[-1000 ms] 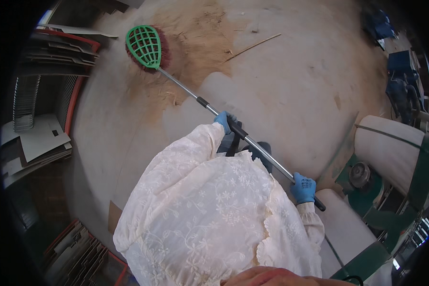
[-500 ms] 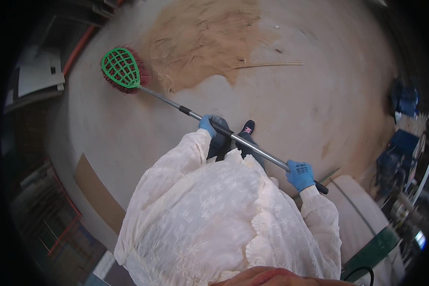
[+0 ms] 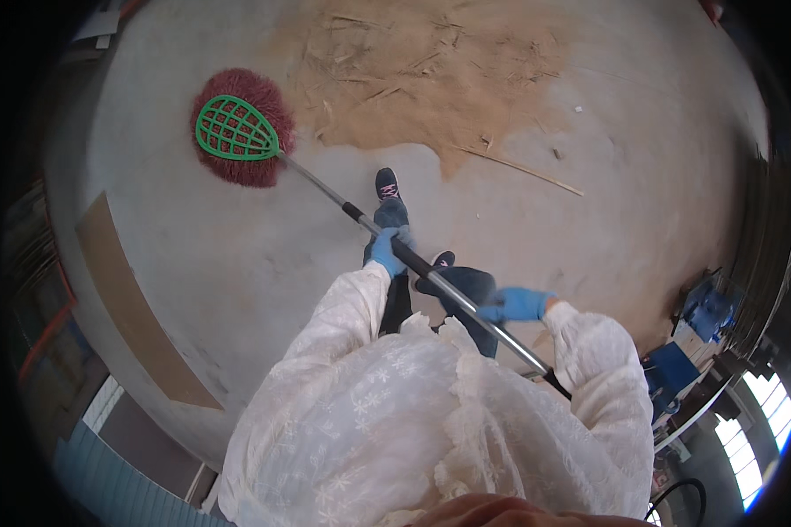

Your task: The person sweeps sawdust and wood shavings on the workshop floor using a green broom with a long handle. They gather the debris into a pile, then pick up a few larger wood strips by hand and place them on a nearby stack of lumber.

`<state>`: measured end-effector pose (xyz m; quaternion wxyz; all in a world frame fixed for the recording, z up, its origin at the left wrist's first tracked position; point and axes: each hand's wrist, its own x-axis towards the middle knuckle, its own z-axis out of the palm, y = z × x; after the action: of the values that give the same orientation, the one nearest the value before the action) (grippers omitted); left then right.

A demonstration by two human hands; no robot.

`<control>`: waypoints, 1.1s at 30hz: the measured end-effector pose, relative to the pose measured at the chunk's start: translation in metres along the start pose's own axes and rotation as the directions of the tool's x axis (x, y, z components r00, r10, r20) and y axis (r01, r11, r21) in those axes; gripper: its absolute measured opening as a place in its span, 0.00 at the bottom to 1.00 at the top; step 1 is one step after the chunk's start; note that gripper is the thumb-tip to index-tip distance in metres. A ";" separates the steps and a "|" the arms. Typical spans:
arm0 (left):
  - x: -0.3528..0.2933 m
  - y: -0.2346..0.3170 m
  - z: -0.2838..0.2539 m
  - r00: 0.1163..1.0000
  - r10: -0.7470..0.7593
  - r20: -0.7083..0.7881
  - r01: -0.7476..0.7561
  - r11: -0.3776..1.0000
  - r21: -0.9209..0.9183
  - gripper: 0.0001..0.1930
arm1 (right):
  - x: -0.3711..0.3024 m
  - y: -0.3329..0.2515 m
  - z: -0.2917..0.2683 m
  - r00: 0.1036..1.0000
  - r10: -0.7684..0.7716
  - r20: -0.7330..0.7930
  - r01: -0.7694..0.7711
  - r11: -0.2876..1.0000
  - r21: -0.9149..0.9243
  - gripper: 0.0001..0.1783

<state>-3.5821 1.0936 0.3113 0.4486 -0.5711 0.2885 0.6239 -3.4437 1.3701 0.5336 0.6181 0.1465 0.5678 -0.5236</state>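
Observation:
A long broom [image 3: 312, 180] slants across my front, its metal pole running from lower right to upper left. Its head [image 3: 237, 130] is a green plastic grid over spread dark-red bristles, left of a broad patch of sawdust and splinters [image 3: 422, 79]. My left hand [image 3: 387, 250], in a blue glove, is wrapped around the pole by its black sleeve. Farther down the pole, my blue-gloved right hand [image 3: 514, 305] closes on the metal part, slightly blurred. The pole's black end [image 3: 555, 383] passes beside my right sleeve.
A thin wooden strip [image 3: 527, 171] lies at the sawdust's near edge, with small scraps beyond. On the left floor rests a long brown board [image 3: 136, 303]. Blue objects [image 3: 670, 369] stand at the right. My feet are on the concrete just below the sawdust.
My right hand has shifted up the pole from near its end. The view has turned, and one foot is now farther forward. The broom's bristles show more widely spread.

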 end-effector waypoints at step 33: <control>0.179 0.006 0.215 0.615 0.349 0.707 -0.776 0.113 0.620 0.24 | 0.629 -0.107 -0.567 0.571 -0.597 -0.563 -0.477 0.317 -0.820 0.08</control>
<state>-3.6748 1.3202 0.1751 0.4435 0.0677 0.6783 0.5819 -3.9629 1.4637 -0.1371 0.2128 -0.0464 0.9758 0.0206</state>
